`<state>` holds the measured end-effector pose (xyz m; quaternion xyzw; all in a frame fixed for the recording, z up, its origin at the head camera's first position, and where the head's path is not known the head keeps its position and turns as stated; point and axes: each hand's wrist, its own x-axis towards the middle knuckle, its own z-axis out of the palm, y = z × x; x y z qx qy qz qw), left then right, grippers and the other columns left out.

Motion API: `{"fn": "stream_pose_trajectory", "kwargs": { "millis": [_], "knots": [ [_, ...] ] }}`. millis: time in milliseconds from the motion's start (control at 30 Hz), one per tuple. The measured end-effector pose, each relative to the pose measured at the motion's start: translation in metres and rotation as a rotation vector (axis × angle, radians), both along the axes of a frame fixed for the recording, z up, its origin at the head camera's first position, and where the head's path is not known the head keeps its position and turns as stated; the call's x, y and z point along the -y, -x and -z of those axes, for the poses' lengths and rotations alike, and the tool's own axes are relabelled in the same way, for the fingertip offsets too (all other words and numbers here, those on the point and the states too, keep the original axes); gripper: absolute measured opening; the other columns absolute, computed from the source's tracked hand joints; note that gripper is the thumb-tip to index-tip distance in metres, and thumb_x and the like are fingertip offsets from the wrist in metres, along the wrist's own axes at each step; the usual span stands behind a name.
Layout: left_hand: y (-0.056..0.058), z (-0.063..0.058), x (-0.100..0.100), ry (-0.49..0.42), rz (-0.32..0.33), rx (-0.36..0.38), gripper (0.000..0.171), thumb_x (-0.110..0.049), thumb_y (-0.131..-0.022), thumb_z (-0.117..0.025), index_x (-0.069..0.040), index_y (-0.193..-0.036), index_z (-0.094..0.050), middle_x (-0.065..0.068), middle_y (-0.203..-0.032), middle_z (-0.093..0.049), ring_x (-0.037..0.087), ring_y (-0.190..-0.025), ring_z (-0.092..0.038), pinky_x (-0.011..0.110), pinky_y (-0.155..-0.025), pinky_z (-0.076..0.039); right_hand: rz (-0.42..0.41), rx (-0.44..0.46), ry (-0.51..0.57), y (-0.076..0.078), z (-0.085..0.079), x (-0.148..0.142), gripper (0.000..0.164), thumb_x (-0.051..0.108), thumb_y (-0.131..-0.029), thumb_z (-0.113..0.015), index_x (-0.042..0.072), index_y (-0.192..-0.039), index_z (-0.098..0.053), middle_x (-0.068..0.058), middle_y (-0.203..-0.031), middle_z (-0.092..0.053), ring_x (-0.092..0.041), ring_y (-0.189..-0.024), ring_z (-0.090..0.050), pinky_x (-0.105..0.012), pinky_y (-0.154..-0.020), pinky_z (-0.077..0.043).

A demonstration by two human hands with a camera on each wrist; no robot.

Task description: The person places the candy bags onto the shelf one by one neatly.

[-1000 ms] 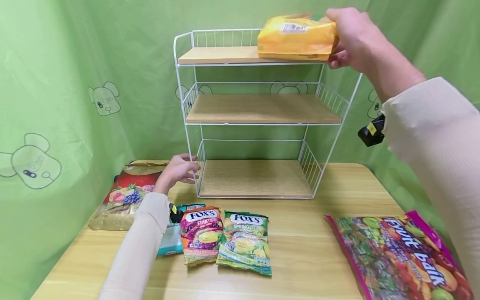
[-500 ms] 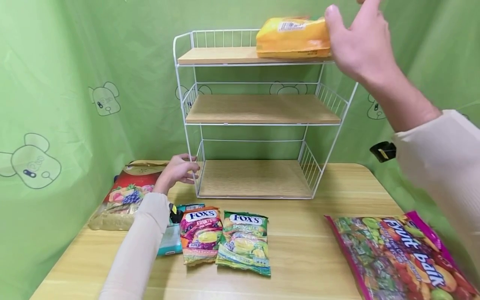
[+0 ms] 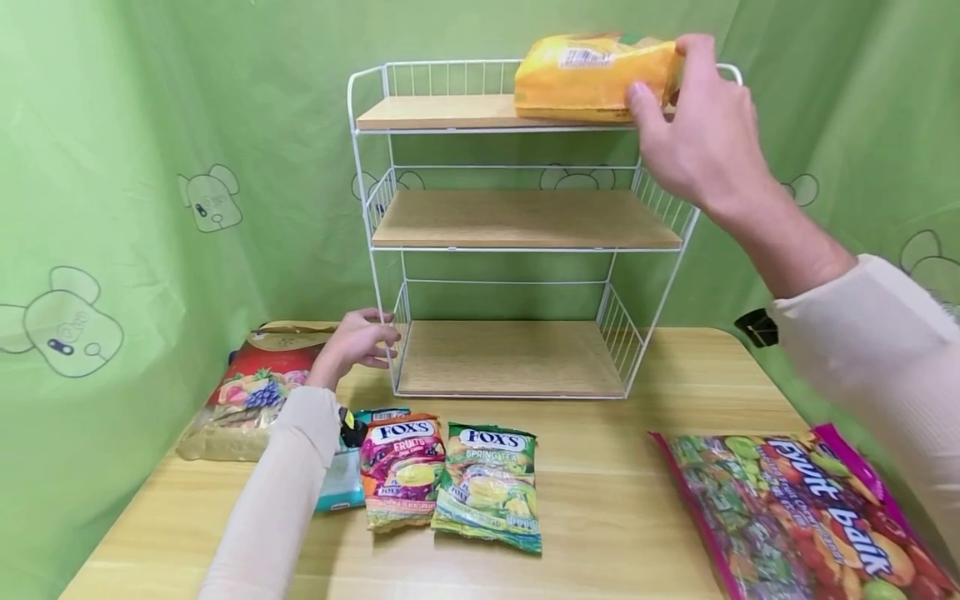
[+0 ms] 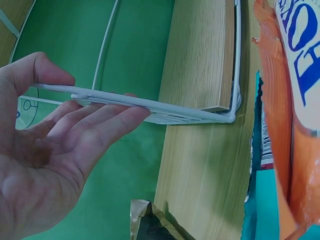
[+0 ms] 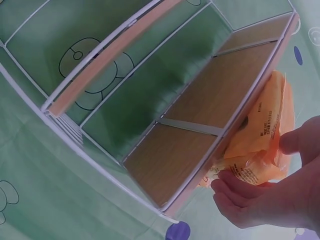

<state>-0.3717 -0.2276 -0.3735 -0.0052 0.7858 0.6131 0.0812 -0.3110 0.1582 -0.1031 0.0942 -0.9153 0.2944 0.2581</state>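
Note:
My left hand [image 3: 360,340] holds the lower left side frame of a white three-tier wire rack [image 4: 200,115] with wooden shelves; thumb and fingers lie on opposite sides of the wire in the left wrist view. A yellow bag [image 3: 573,79], with a barcode on it, lies at the right of the top shelf [image 3: 442,108]. My right hand [image 3: 697,137] pinches the bag's right end, thumb against its front and fingers round the far side, partly hidden. In the right wrist view, the orange-looking bag [image 5: 265,130] sits at the shelf's edge between thumb and fingers.
Before the rack lie a purple-orange Fox's candy bag [image 3: 405,475], a green Fox's bag [image 3: 491,492] and a teal bag [image 3: 341,483] partly covered. A red-gold bag [image 3: 262,400] is at left, a large Fyvit balik bag [image 3: 802,508] at right. Green cloth [image 3: 300,108] hangs around.
My right hand moved off the yellow bag, up and right, then came back down onto its right end with the thumb on the front. The left hand has stayed on the rack.

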Motion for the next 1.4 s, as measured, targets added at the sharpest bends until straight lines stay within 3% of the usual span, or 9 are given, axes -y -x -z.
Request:
{"fn": "stream_pose_trajectory", "kwargs": {
  "millis": [433, 667, 767, 1000, 1100, 1167, 1267, 1333, 1400],
  "knots": [
    [0.005, 0.003, -0.002, 0.0, -0.006, -0.007, 0.059, -0.005, -0.086, -0.061, 0.001, -0.143, -0.048, 0.024, -0.129, -0.063, 0.023, -0.084, -0.073, 0.046, -0.086, -0.064, 0.002, 0.041, 0.042, 0.007, 0.004, -0.004, 0.062, 0.039, -0.108, -0.034, 0.02, -0.162, -0.011, -0.018, -0.158, -0.041, -0.032, -0.14, -0.049, -0.048, -0.114, -0.047],
    [0.004, 0.002, -0.003, 0.002, -0.005, -0.014, 0.058, -0.006, -0.086, -0.061, 0.001, -0.142, -0.048, 0.024, -0.128, -0.064, 0.036, -0.1, -0.072, 0.047, -0.086, -0.064, 0.029, 0.071, 0.042, 0.009, 0.004, -0.002, 0.06, 0.041, -0.108, -0.03, 0.027, -0.162, -0.008, -0.014, -0.16, -0.04, -0.03, -0.137, -0.052, -0.042, -0.106, -0.053],
    [0.003, 0.001, -0.003, 0.006, -0.001, -0.016, 0.058, -0.006, -0.086, -0.062, 0.001, -0.142, -0.048, 0.022, -0.127, -0.064, 0.034, -0.098, -0.072, 0.047, -0.087, -0.064, 0.033, 0.069, 0.03, 0.011, 0.003, -0.002, 0.059, 0.041, -0.108, -0.031, 0.026, -0.162, -0.011, -0.014, -0.16, -0.04, -0.03, -0.135, -0.054, -0.039, -0.097, -0.056],
    [0.003, 0.0, -0.001, 0.003, 0.003, -0.019, 0.059, -0.006, -0.087, -0.062, 0.0, -0.144, -0.047, 0.026, -0.134, -0.061, 0.031, -0.095, -0.073, 0.048, -0.089, -0.063, -0.011, 0.08, 0.059, 0.017, 0.0, 0.007, 0.057, 0.039, -0.108, -0.034, 0.026, -0.161, -0.017, -0.014, -0.159, -0.042, -0.027, -0.141, -0.049, -0.042, -0.108, -0.053],
    [0.004, 0.001, -0.001, -0.003, -0.001, -0.017, 0.06, -0.006, -0.087, -0.062, 0.0, -0.145, -0.046, 0.027, -0.135, -0.06, 0.028, -0.091, -0.073, 0.049, -0.089, -0.062, -0.028, 0.085, 0.058, 0.018, 0.0, 0.013, 0.057, 0.038, -0.108, -0.034, 0.024, -0.161, -0.017, -0.013, -0.158, -0.042, -0.026, -0.139, -0.052, -0.039, -0.107, -0.054],
    [0.004, 0.002, -0.002, -0.005, 0.001, -0.017, 0.061, -0.006, -0.087, -0.062, 0.001, -0.145, -0.046, 0.028, -0.136, -0.059, 0.026, -0.088, -0.073, 0.049, -0.089, -0.062, -0.031, 0.092, 0.044, 0.018, 0.0, 0.017, 0.058, 0.038, -0.109, -0.033, 0.022, -0.162, -0.015, -0.013, -0.158, -0.042, -0.026, -0.131, -0.058, -0.034, -0.097, -0.059],
    [0.005, 0.004, -0.003, -0.003, 0.003, -0.017, 0.06, -0.006, -0.087, -0.062, 0.001, -0.144, -0.047, 0.029, -0.136, -0.058, 0.021, -0.083, -0.073, 0.048, -0.088, -0.063, -0.015, 0.095, 0.003, 0.018, -0.001, 0.02, 0.06, 0.037, -0.109, -0.031, 0.018, -0.162, -0.013, -0.015, -0.157, -0.044, -0.024, -0.102, -0.067, -0.027, -0.07, -0.059],
    [0.005, 0.005, -0.004, 0.0, 0.003, -0.016, 0.06, -0.006, -0.086, -0.062, 0.001, -0.144, -0.047, 0.028, -0.133, -0.06, 0.021, -0.081, -0.073, 0.047, -0.086, -0.064, 0.01, 0.087, -0.032, 0.017, -0.002, 0.021, 0.062, 0.037, -0.108, -0.03, 0.014, -0.162, -0.012, -0.018, -0.152, -0.05, -0.022, -0.08, -0.063, -0.025, -0.055, -0.053],
    [0.005, 0.006, -0.005, 0.002, 0.002, -0.017, 0.059, -0.006, -0.086, -0.062, 0.001, -0.143, -0.048, 0.026, -0.129, -0.063, 0.021, -0.081, -0.073, 0.046, -0.085, -0.064, 0.039, 0.068, -0.072, 0.015, -0.005, 0.021, 0.063, 0.036, -0.107, -0.031, 0.01, -0.162, -0.012, -0.023, -0.139, -0.058, -0.021, -0.069, -0.057, -0.026, -0.048, -0.049]
  ]
}}
